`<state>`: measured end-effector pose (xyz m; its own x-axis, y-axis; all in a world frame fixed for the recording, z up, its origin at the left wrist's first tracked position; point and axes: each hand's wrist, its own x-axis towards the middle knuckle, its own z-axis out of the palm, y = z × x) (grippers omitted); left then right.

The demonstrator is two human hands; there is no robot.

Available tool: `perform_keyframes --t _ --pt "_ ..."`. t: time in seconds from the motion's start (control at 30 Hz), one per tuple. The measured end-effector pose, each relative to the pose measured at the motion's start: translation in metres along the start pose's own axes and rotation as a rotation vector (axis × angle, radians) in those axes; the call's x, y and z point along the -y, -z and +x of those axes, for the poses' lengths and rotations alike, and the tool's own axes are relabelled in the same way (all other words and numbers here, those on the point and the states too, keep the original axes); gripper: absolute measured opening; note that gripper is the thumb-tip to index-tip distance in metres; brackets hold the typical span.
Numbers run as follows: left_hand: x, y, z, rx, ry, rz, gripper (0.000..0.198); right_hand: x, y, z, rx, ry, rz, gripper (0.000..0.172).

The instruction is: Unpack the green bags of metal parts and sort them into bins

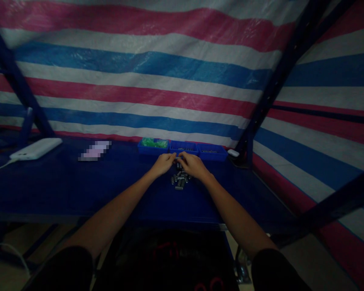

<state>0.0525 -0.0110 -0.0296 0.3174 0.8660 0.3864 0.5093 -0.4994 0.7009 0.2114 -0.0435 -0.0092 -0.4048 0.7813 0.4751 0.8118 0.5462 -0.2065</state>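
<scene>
Both hands out over dark blue bench (63,186), fingertips meeting right at far end of little pile of small grey metal pieces (180,180). Left hand (163,163) curled, right hand (191,165) curled too, both seem pinched on something tiny between them, too dim to tell what. Pile sits mid-bench, just in front of three blue trays (183,148); leftmost one has green stuff (153,142). White power bank (36,148) far left, cable attached. Striped tarp (157,76) behind.
</scene>
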Motion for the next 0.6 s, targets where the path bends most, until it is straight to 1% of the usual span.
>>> perform_keyframes --t 0.07,0.13,0.2,0.3,0.37,0.4,0.47,0.5,0.6 --pt "-0.004 0.001 -0.003 -0.038 -0.042 -0.017 0.043 0.0 -0.002 0.0 -0.011 -0.056 0.003 0.026" --pt "-0.008 0.001 -0.005 -0.049 -0.102 -0.028 0.033 -0.001 -0.002 0.0 -0.019 -0.112 0.002 0.032" --pt "-0.01 0.001 -0.006 -0.045 -0.135 0.013 0.03 -0.004 0.0 0.0 -0.044 -0.149 0.007 0.031" --pt "-0.006 0.002 -0.005 -0.053 -0.156 0.165 0.024 -0.014 0.009 0.008 -0.16 -0.226 -0.014 0.029" --pt "-0.001 0.002 -0.003 -0.061 -0.146 0.254 0.025 -0.021 0.015 0.017 -0.245 -0.319 -0.075 0.031" --pt "0.002 0.002 -0.002 -0.058 -0.136 0.287 0.026 -0.024 0.017 0.022 -0.266 -0.368 -0.109 0.033" --pt "0.006 0.002 -0.002 -0.052 -0.114 0.333 0.028 -0.029 0.018 0.03 -0.248 -0.438 -0.153 0.038" --pt "0.007 0.002 -0.002 -0.048 -0.105 0.348 0.029 -0.03 0.016 0.032 -0.22 -0.446 -0.158 0.04" --pt "0.008 0.003 -0.001 -0.046 -0.089 0.389 0.032 -0.029 0.005 0.028 -0.102 -0.362 -0.109 0.034"
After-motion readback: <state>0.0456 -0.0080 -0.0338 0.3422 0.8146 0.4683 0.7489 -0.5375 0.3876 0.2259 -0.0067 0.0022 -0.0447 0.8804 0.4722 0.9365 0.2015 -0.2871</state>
